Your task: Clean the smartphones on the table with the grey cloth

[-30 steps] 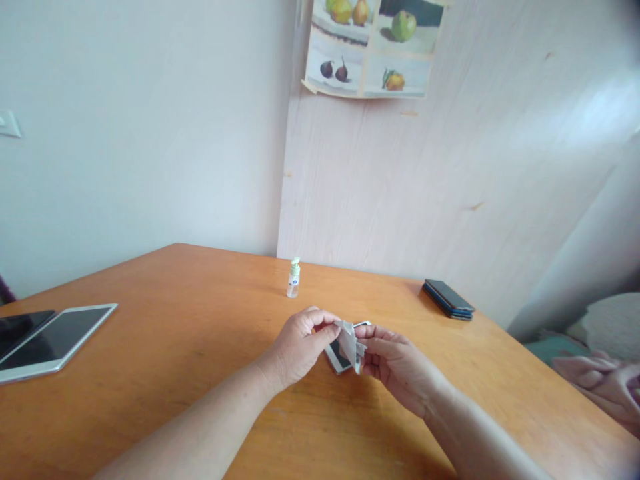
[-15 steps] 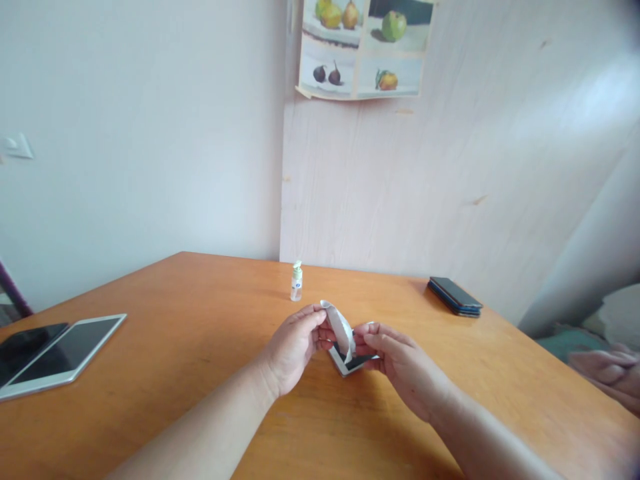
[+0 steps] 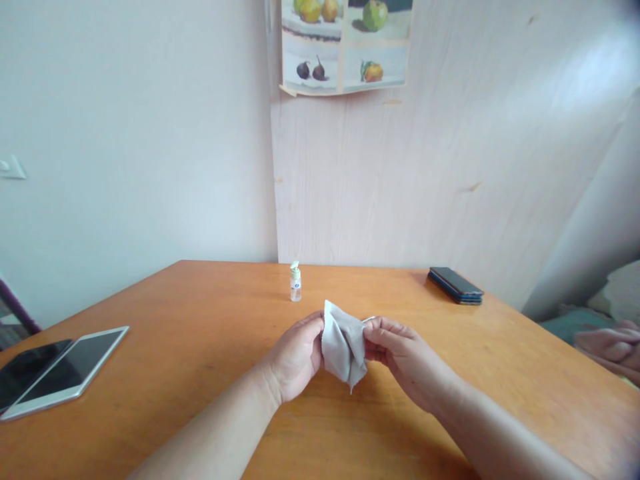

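Note:
A small light-grey cloth (image 3: 343,343) with a zigzag-cut edge hangs partly spread between my hands above the table. My left hand (image 3: 299,357) pinches its left side, thumb toward me. At its right edge, the fingers of my right hand (image 3: 400,347) are closed on the cloth. Behind the cloth, almost all of the white-edged device lying on the table is hidden; only a sliver of pale edge shows by my right fingertips. A small clear pump bottle (image 3: 296,285) with a pale green top stands upright beyond my hands.
On the wooden table (image 3: 210,320), a white tablet (image 3: 70,373) overlaps a dark device (image 3: 30,367) at the left. A stack of dark phones (image 3: 456,285) lies at the back right. Fabric (image 3: 610,347) lies beyond the right edge. A fruit poster (image 3: 345,50) hangs on the wall.
The cloth, narrow and folded before, is now opened out wider between my hands. It now covers the view of the white-edged device under it. My head view has shifted slightly.

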The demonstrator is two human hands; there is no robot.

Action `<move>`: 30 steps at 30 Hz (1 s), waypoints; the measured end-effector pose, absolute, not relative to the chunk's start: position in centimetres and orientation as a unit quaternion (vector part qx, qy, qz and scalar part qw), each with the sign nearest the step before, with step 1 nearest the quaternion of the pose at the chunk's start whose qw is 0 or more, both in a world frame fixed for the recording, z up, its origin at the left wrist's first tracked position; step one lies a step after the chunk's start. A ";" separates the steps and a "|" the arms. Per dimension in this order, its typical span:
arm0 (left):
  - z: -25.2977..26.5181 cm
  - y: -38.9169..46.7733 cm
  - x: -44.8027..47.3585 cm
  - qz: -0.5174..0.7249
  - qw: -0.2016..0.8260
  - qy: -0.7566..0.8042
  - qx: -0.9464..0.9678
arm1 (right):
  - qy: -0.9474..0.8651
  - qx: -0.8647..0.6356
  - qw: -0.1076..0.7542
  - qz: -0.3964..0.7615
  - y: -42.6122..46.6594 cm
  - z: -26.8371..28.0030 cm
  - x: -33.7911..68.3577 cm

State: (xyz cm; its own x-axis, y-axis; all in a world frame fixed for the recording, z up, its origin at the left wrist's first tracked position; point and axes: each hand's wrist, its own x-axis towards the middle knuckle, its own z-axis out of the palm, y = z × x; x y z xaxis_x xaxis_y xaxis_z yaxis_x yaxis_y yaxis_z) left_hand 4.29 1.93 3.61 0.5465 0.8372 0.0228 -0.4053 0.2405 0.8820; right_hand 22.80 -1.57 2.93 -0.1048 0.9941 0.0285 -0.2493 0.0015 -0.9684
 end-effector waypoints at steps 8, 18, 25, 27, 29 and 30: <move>4.0 2.2 3.5 0.388 0.778 0.252 0.425 | -0.347 -0.352 0.550 0.673 -1.1 3.1 23.0; 3.6 2.1 3.6 0.400 0.712 0.340 0.466 | -0.353 -0.375 0.539 0.667 -0.7 3.3 23.2; 3.4 1.6 3.6 0.425 0.529 0.396 0.619 | -0.391 -0.367 0.523 0.663 -0.9 3.9 23.3; 3.6 1.1 3.6 0.405 0.521 0.387 0.644 | -0.369 -0.358 0.540 0.667 -0.9 3.9 23.3; 3.7 0.7 3.8 0.378 0.529 0.375 0.661 | -0.347 -0.345 0.552 0.676 -0.8 3.8 23.3; 3.7 0.5 3.9 0.370 0.529 0.370 0.668 | -0.340 -0.337 0.554 0.681 -0.7 3.7 23.4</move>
State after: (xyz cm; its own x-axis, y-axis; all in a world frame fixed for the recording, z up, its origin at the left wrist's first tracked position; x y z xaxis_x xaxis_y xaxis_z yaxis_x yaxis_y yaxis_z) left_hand 3.94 0.53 3.72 0.4517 0.8862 0.1032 0.1028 -0.1666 0.9806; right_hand 23.38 -0.74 3.72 -0.1585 0.9839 -0.0826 -0.5259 -0.1549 -0.8363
